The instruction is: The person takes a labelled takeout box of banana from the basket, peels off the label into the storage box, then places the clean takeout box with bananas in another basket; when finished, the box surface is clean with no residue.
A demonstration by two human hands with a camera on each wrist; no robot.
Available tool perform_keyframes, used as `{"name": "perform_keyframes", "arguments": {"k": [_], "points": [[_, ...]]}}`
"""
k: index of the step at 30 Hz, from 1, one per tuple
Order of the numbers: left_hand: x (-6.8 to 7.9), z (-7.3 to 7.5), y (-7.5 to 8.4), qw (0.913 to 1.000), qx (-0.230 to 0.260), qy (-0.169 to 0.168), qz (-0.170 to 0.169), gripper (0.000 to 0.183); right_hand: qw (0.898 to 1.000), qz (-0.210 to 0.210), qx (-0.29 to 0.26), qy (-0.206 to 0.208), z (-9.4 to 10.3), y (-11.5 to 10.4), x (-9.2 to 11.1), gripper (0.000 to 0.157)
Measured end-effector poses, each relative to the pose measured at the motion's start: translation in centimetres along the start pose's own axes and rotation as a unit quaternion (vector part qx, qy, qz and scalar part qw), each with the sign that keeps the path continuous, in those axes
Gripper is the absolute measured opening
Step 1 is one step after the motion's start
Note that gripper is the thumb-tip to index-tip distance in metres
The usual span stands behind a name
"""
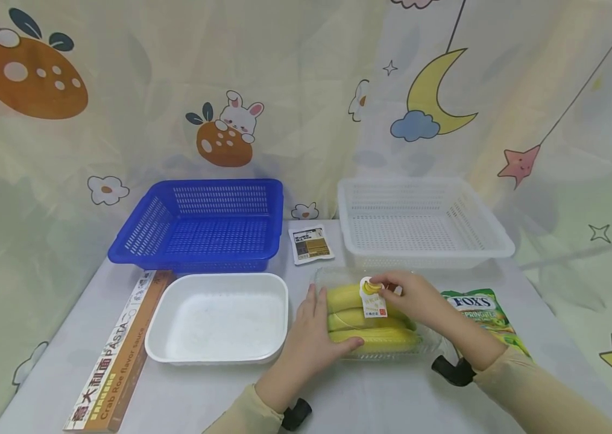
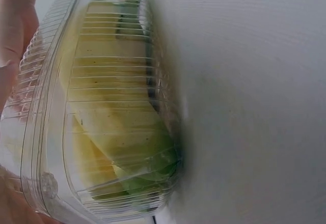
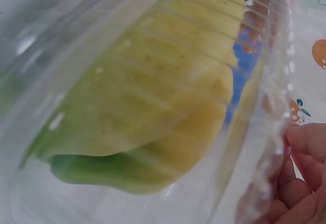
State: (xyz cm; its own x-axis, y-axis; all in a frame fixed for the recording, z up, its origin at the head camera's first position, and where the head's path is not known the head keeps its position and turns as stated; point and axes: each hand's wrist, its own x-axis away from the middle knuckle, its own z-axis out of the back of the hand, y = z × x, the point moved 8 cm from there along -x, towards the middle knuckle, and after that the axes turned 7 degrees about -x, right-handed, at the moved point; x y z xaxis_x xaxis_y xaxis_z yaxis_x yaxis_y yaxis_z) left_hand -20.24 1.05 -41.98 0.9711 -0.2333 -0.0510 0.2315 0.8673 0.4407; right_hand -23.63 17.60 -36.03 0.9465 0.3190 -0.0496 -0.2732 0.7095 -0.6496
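Observation:
Yellow bananas (image 1: 373, 340) with green ends lie in a clear plastic clamshell box (image 2: 43, 132) on the table. A white label (image 1: 375, 306) with a banana picture is on the lid. My right hand (image 1: 416, 298) reaches over the box from the right and pinches the label's upper edge between thumb and forefinger. In the right wrist view, thumb and fingers (image 3: 308, 142) meet close by the ribbed lid. My left hand (image 1: 311, 337) rests against the box's left side, fingers pointing away and thumb spread along the near edge.
Behind stand a blue basket (image 1: 278, 241) and a white basket (image 1: 427, 250), with a small printed packet (image 1: 311, 244) between them. A white tray (image 1: 216, 319) and a long pasta box (image 1: 121, 355) lie left. A green FOX'S bag (image 1: 482, 307) lies right, partly behind my forearm.

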Motion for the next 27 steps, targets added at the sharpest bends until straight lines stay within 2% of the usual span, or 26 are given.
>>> {"name": "perform_keyframes", "arguments": {"k": [8, 14, 19, 24, 27], "points": [[0.0, 0.5, 0.2, 0.9998, 0.020, 0.004, -0.006, 0.112, 1.000, 0.011, -0.008, 0.003, 0.2, -0.4, 0.1, 0.022], [0.6, 2.8, -0.2, 0.9988, 0.032, 0.026, -0.026, 0.105, 1.000, 0.023, -0.020, 0.006, 0.2, -0.8, 0.3, 0.022], [1.4, 6.0, -2.2, 0.9976, 0.006, 0.059, -0.035, 0.095, 0.999, 0.013, -0.033, -0.001, 0.0, -0.9, 0.3, 0.023], [2.1, 8.9, -5.5, 0.9949, 0.003, 0.098, -0.024, 0.082, 0.997, 0.005, -0.071, -0.006, -0.1, -1.6, 0.5, 0.023], [2.5, 9.8, -7.8, 0.9941, -0.009, 0.107, -0.014, 0.076, 0.995, 0.008, -0.094, -0.006, -0.3, -2.4, 0.6, 0.023]]}}
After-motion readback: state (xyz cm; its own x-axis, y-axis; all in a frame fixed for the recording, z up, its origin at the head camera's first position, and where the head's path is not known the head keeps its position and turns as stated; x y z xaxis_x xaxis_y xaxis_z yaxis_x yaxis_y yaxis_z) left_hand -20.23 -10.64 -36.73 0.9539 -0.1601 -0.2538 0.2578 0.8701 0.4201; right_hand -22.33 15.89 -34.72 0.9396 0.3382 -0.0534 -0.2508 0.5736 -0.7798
